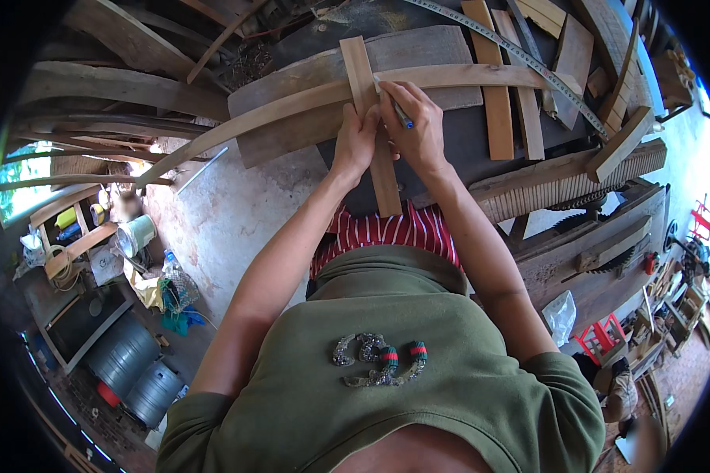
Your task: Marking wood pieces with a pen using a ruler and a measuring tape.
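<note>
A short wooden strip (386, 183) lies crosswise over a long wooden strip (260, 121), running from the far side of the work surface towards my body. My left hand (357, 141) grips the short strip just on my side of the crossing. In my right hand (419, 127) is a pen (403, 117) with a blue end. Its tip is at the right edge of the short strip, near where the two strips meet; any mark there is too small to see. Beneath both strips are wide, weathered boards (417, 50) on a dark work surface (449, 130).
A tape measure (532, 62) stretches over several loose wooden pieces (500, 130) at the right. Further right, a toothed circular saw blade (618, 260) protrudes from a wooden bench (538, 290). Stacked planks (124, 83) stand at the left. A person (621, 393) is at lower right.
</note>
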The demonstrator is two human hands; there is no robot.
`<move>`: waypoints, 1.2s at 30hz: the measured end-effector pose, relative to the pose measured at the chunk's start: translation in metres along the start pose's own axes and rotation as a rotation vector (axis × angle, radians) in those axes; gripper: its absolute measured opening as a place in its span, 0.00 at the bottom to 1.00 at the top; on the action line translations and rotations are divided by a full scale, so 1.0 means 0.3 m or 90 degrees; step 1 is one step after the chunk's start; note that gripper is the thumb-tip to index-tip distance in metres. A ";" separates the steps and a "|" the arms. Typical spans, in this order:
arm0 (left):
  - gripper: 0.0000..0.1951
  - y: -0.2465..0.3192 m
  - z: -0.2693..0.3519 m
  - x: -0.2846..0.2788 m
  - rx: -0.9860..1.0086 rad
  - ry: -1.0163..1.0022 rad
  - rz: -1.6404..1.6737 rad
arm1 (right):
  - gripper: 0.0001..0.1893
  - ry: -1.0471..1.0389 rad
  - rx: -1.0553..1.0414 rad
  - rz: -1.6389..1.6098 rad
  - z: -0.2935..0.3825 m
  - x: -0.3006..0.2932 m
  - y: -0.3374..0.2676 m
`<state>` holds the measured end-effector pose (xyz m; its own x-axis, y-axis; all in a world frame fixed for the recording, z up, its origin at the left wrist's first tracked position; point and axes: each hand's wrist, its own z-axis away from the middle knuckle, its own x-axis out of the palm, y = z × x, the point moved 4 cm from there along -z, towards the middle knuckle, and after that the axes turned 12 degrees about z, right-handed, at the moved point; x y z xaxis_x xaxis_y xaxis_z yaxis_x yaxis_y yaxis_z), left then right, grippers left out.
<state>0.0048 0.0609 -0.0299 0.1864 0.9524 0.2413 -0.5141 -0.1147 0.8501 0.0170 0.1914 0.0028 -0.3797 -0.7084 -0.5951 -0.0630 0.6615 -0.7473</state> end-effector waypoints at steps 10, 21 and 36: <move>0.17 0.008 0.004 0.006 0.017 0.022 -0.025 | 0.12 0.030 -0.008 -0.013 0.033 -0.018 -0.005; 0.17 0.007 0.004 0.005 -0.002 0.029 -0.019 | 0.10 0.010 0.008 -0.030 0.034 -0.019 -0.003; 0.16 0.001 0.005 0.001 -0.004 0.013 0.016 | 0.11 0.006 -0.002 -0.025 -0.006 0.009 0.006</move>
<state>0.0059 0.0609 -0.0288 0.1558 0.9549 0.2526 -0.5232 -0.1371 0.8411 0.0142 0.1912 0.0004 -0.3857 -0.7317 -0.5620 -0.0812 0.6337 -0.7693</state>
